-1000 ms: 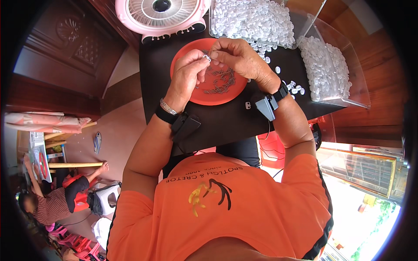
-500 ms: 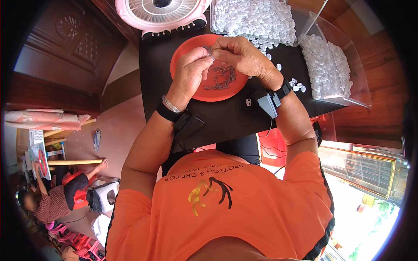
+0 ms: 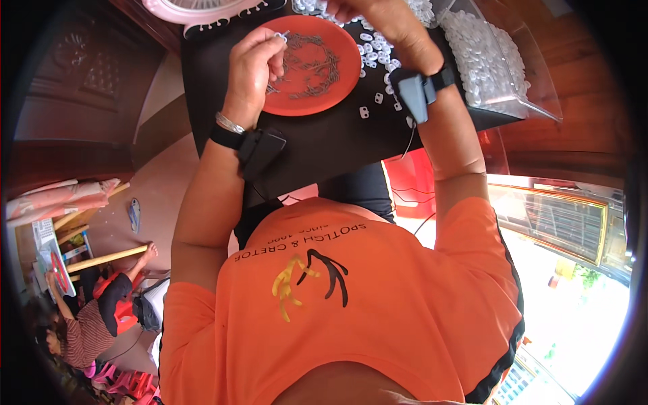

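Note:
My left hand point(image 3: 251, 71) is over the left rim of a round red plate point(image 3: 346, 67), thumb and forefinger pinching a small white plastic piece point(image 3: 280, 37) with what looks like a thin grey metal pin. Many such thin grey metal pins point(image 3: 327, 71) lie scattered on the plate. My right hand point(image 3: 374, 12) is at the top edge of the view, over loose white plastic pieces at the far side of the table. Its fingertips are partly cut off and smeared, so their grip is unclear.
Loose white two-holed pieces point(image 3: 375, 50) lie right of the plate on the dark table point(image 3: 310, 145). A clear bin point(image 3: 482, 61) full of white pieces stands at the right. A pink fan point(image 3: 202, 13) is at the far left. Another person point(image 3: 88, 320) sits at lower left.
My hands have parted: the right moved away from the left toward the far white pieces. The left keeps its pinch at the plate's left side. The whole view has shifted.

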The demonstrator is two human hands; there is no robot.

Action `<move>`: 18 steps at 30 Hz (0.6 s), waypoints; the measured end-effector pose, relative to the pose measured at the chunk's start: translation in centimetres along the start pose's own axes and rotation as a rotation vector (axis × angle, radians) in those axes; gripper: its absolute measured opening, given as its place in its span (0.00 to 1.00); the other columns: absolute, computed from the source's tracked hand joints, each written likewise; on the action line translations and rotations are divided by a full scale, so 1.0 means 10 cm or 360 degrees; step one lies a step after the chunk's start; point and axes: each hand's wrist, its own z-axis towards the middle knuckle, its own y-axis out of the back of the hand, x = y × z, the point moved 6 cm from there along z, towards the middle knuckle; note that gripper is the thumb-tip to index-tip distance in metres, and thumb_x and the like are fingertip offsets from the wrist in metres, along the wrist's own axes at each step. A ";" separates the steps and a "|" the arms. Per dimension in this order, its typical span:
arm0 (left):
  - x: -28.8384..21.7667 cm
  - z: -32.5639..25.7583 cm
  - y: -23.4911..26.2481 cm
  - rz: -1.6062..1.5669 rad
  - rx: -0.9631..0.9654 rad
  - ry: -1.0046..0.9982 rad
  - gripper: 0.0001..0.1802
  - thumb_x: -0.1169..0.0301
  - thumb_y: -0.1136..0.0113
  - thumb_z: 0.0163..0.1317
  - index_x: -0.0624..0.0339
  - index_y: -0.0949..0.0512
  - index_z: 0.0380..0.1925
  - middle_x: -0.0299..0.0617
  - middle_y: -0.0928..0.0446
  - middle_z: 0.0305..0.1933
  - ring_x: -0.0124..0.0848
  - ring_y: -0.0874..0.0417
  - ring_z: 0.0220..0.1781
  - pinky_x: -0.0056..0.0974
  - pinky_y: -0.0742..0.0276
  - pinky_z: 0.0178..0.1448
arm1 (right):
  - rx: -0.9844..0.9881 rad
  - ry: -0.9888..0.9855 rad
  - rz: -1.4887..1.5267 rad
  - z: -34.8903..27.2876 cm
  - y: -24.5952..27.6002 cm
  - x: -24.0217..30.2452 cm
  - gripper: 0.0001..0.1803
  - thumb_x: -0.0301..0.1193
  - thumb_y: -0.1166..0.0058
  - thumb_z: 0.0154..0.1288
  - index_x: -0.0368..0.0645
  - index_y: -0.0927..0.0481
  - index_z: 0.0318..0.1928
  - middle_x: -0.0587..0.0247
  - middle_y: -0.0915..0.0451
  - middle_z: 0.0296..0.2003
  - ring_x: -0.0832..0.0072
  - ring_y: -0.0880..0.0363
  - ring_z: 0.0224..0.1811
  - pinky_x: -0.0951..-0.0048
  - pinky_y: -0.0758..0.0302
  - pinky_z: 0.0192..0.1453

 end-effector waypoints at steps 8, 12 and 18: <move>-0.06 -0.02 -0.11 0.0034 0.0065 -0.0037 0.10 0.67 0.51 0.62 0.57 0.27 0.24 0.29 0.32 0.19 0.19 0.32 0.21 0.25 0.41 0.25 | -0.0368 0.0192 0.0284 -0.15 0.53 0.50 0.22 0.48 0.51 0.66 0.41 0.22 0.32 0.65 0.24 0.24 0.77 0.26 0.24 0.77 0.28 0.31; -0.05 -0.01 -0.10 0.0001 0.0087 -0.0031 0.10 0.67 0.50 0.62 0.57 0.27 0.24 0.29 0.32 0.19 0.18 0.32 0.21 0.25 0.41 0.25 | -0.0341 0.0193 0.0142 -0.22 0.53 0.62 0.20 0.46 0.50 0.66 0.41 0.21 0.32 0.67 0.24 0.23 0.78 0.27 0.24 0.78 0.28 0.30; -0.08 -0.01 -0.14 -0.0044 0.0088 -0.0025 0.10 0.67 0.50 0.62 0.56 0.28 0.23 0.29 0.32 0.19 0.18 0.32 0.21 0.25 0.41 0.25 | 0.0168 -0.0051 -0.0849 -0.94 0.62 0.19 0.12 0.36 0.46 0.63 0.39 0.19 0.37 0.70 0.22 0.24 0.84 0.26 0.28 0.80 0.28 0.33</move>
